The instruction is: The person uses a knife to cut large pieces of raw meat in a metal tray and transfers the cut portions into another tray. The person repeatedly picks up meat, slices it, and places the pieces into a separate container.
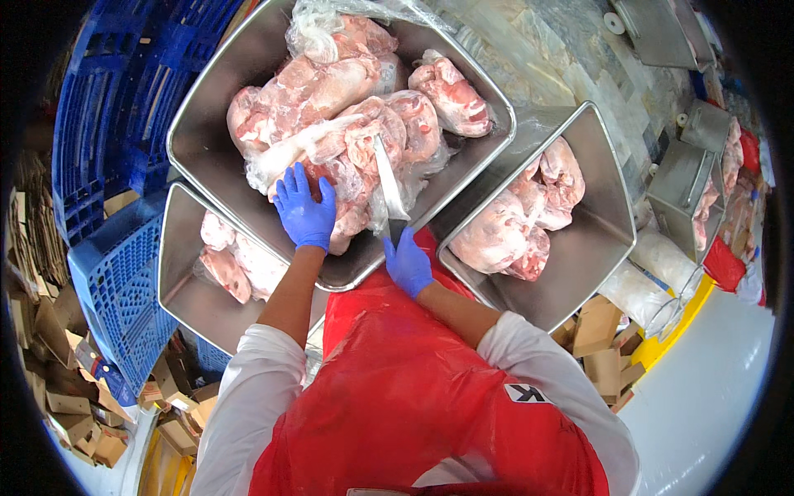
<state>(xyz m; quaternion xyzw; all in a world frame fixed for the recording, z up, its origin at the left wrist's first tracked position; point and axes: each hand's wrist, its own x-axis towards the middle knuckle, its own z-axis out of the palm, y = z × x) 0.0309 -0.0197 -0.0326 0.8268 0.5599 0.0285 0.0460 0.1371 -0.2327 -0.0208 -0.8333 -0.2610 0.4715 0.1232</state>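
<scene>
Knife (387,178) over meat (310,87) obstructs; free room right side of right bin (591,244).

Head view, looking down from above

The wide fisheye camera, worn on the head, faces down over the red apron (380,397) to the left hand (304,208) and the right hand (409,264), both quite near.

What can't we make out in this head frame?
- Knife handle: head view, mostly covered by the right hand.
- Left hand palm: head view, faces away, toward the meat.
- Large bin, far corner: head view, cut off by upper edge.
- Lower-left meat pieces: head view, partly behind the large bin.
</scene>
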